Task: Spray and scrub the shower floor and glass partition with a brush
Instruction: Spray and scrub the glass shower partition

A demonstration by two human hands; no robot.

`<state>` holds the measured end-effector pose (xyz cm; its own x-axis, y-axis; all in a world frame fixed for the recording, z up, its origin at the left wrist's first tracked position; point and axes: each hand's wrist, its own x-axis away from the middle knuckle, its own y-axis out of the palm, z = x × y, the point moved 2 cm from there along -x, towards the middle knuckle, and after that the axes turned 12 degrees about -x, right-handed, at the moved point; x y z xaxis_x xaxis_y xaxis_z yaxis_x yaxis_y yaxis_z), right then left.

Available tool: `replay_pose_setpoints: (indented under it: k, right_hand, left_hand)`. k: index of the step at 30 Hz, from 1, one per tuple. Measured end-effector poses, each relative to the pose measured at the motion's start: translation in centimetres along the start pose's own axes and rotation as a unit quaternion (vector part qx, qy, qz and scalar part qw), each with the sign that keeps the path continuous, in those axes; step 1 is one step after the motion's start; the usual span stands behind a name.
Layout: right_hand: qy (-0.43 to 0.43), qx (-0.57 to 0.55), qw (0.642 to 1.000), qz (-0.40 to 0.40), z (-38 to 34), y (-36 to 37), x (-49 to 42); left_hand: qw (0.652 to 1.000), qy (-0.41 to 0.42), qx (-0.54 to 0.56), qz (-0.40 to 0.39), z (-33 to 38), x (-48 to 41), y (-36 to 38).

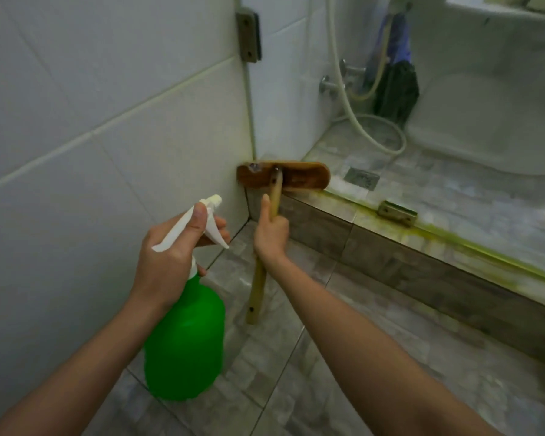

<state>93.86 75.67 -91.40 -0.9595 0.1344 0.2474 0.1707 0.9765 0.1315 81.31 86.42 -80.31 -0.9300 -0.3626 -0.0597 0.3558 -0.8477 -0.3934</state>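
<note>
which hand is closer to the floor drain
Right. The right hand grips the brush handle below and left of the drain; the left hand holds the spray bottle farther left, beside the tiled wall.

Left hand (170, 247) gripping spray bottle (184, 341), right hand (271, 236) gripping brush (299, 177), both forearms extended

Left hand (173, 247) holds spray bottle (184, 338); right hand (271, 236) grips brush (282, 176).
</note>
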Motion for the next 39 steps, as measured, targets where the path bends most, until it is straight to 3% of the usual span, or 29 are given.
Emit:
replay_pose_setpoints:
  k: [3, 9, 12, 15, 18, 22, 24, 29, 36, 39]
  right_hand:
    - [0.003, 0.021, 1.0, -0.005, 0.1, -3.3, 1.1]
    - [-0.008, -0.071, 0.98, 0.183, 1.3, -15.8, 4.8]
    - [-0.025, -0.027, 0.985, 0.17, 1.9, -13.7, 3.1]
    - [-0.068, 0.015, 0.992, 0.107, 0.5, -9.8, 1.8]
    - [-0.157, 0.016, 0.987, 0.008, -6.4, -5.4, 0.5]
    - [-0.251, 0.041, 0.966, -0.04, -15.3, -2.1, 0.1]
    - [-0.24, 0.068, 0.968, -0.038, -12.9, -4.2, 0.4]
    - [-0.117, 0.113, 0.984, 0.067, -3.7, -15.1, 3.5]
    - [-0.278, 0.081, 0.957, -0.031, -20.4, -9.1, 2.3]
    - [-0.265, 0.092, 0.96, -0.002, -16.3, -13.3, 2.7]
  left_hand:
    - [1.0, 0.0, 0.007, 0.006, 0.2, -0.2, 0.0]
    - [1.0, -0.002, 0.025, 0.009, 0.2, -0.5, -0.6]
    - [1.0, 0.0, 0.016, 0.001, 0.0, -0.4, -0.4]
    - [1.0, 0.006, 0.015, 0.003, -0.1, -0.4, -0.3]
    - [0.999, 0.018, 0.026, 0.013, 0.3, -0.7, -0.5]
    - [0.999, 0.013, 0.042, 0.021, 0.3, -0.9, -0.7]
    - [0.999, 0.017, 0.047, 0.019, 0.6, -0.8, -0.6]
    - [0.997, 0.036, 0.057, 0.026, 1.8, -0.4, -0.8]
    - [0.995, 0.066, 0.069, 0.007, 4.4, 0.1, 0.9]
    - [0.994, 0.085, 0.073, 0.004, 5.5, 0.5, 1.3]
